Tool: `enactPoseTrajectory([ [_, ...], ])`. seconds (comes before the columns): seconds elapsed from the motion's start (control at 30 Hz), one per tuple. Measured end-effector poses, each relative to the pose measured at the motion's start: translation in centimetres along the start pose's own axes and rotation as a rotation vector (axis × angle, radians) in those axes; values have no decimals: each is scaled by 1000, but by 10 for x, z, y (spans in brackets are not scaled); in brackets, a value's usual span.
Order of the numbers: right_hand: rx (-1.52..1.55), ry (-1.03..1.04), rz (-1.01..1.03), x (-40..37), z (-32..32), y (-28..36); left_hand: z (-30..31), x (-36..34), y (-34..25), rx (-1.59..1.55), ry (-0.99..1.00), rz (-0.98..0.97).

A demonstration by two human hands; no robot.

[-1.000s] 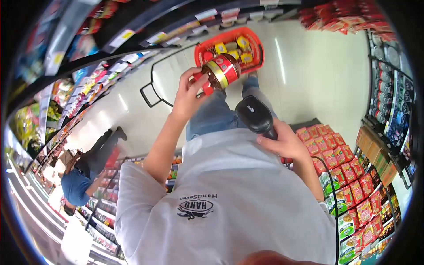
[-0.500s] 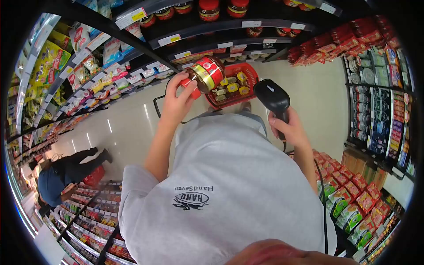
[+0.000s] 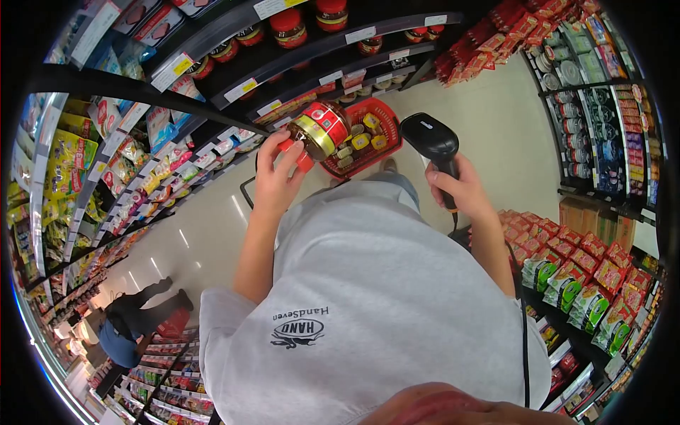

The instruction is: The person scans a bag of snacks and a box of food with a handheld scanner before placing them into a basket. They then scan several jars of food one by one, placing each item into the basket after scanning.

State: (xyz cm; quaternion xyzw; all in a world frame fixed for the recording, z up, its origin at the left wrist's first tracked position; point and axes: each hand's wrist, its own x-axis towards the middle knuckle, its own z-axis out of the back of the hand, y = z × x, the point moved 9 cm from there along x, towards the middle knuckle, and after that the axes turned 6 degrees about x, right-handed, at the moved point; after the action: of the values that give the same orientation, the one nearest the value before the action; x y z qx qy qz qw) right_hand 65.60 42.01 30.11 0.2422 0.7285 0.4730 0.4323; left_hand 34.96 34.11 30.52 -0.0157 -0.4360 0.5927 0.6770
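My left hand (image 3: 275, 180) grips a glass jar (image 3: 323, 132) by its red lid. The jar is tilted, its lid toward my fingers, with a red and gold label facing up and dark contents. In my right hand (image 3: 464, 188) is a black handheld barcode scanner (image 3: 430, 137), fingers wrapped round its handle and its head pointing away from me toward the left. A cable runs from the handle down along my right side. The scanner and the jar are apart. Beyond the jar, a red shopping basket (image 3: 389, 117) on the floor holds several small yellow-topped containers.
Shelves with red-lidded jars (image 3: 288, 30) stand ahead. Bagged snacks (image 3: 71, 163) fill the left shelves. Red packets (image 3: 482, 46) hang at the front right, and stacked packets (image 3: 567, 258) lie at my right. Another person (image 3: 122, 333) bends by shelves at the lower left.
The view has swung, so the shelves have shifted leftward and upward. The jar has rolled a little in my left hand, showing more of its label. Both hands keep their hold.
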Motion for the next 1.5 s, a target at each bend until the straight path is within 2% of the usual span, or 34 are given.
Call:
enactPoseTrajectory([
  [0.23,32,-20,-14,-2,30,-2,-18,22,-21,-7,24,-34],
  [0.5,82,-102,-79,-2,89,-2,-62,38,-42,5,69,30],
  [1.13,86,-44,-73,18,223,27,-153,97,-98,135,106,67],
  [1.43,114,-65,-85,19,269,30,-199,115,-113,156,211,105],
  [1.5,121,-69,-71,18,277,28,-214,111,-104,168,308,187],
])
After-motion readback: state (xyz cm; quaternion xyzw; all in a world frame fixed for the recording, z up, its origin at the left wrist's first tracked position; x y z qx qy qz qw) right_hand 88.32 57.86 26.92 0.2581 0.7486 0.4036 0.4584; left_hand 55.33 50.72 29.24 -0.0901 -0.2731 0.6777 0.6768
